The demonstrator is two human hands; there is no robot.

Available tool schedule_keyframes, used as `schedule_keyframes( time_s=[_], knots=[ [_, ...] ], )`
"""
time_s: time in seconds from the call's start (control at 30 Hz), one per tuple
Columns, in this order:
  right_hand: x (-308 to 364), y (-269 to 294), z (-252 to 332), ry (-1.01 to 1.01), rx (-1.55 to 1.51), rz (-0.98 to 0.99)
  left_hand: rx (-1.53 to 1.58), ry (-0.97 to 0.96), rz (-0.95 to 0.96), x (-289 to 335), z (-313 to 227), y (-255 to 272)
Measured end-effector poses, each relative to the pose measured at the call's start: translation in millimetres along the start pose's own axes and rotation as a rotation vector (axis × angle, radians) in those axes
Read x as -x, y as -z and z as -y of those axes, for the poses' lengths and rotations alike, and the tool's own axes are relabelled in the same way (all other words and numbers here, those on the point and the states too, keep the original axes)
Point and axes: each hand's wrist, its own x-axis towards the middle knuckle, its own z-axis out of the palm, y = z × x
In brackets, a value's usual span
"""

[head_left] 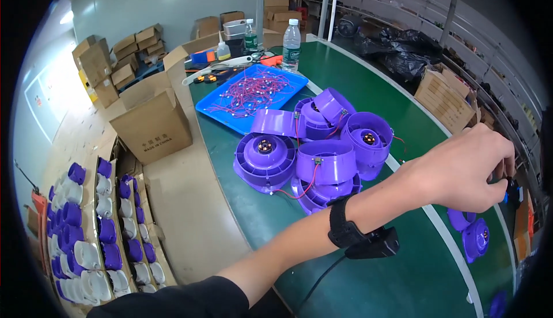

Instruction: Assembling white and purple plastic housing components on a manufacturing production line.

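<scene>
My left hand (pixel 461 168) reaches across to the far right, with a black strap (pixel 344 226) and a dark box-shaped device (pixel 377 243) at the wrist. Its fingers curl downward toward the thumb. A small black and blue object (pixel 509 192) shows beside the fingertips; whether they grip it is unclear. Below the hand lie more purple round parts (pixel 476 240). Left of the forearm, several purple fan-like housings (pixel 265 155) and purple rings (pixel 326 162) with small circuit boards and red wires stand clustered on the green bench (pixel 230 197). My right hand is out of sight.
A blue tray (pixel 224 116) holds a tangle of red wires (pixel 253 92). Behind it stand water bottles (pixel 292 46), and tools lie nearby. An open cardboard box (pixel 152 122) is at the left, above racks of purple and white parts (pixel 72 226). A pale rail divides the bench.
</scene>
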Motion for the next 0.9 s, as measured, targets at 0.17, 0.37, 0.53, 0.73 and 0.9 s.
schedule_keyframes(
  time_s=[0.17, 0.37, 0.53, 0.73, 0.9],
  knots=[
    [28, 18, 41, -0.103, 0.153, -0.033, -0.022, -0.036, -0.04, 0, 1, 2],
    [75, 49, 145, -0.334, 0.442, -0.103, -0.481, -0.236, -0.083, 11, 1, 67],
    [124, 48, 200, -0.575, 0.564, -0.16, -0.459, -0.321, 0.022, 39, 67, 21],
    [152, 45, 204, -0.671, 0.568, -0.156, -0.309, -0.202, 0.01, 72, 93, -13],
    [146, 54, 181, -0.544, 0.613, -0.106, -0.319, -0.261, -0.034, 64, 92, 4]
  ],
)
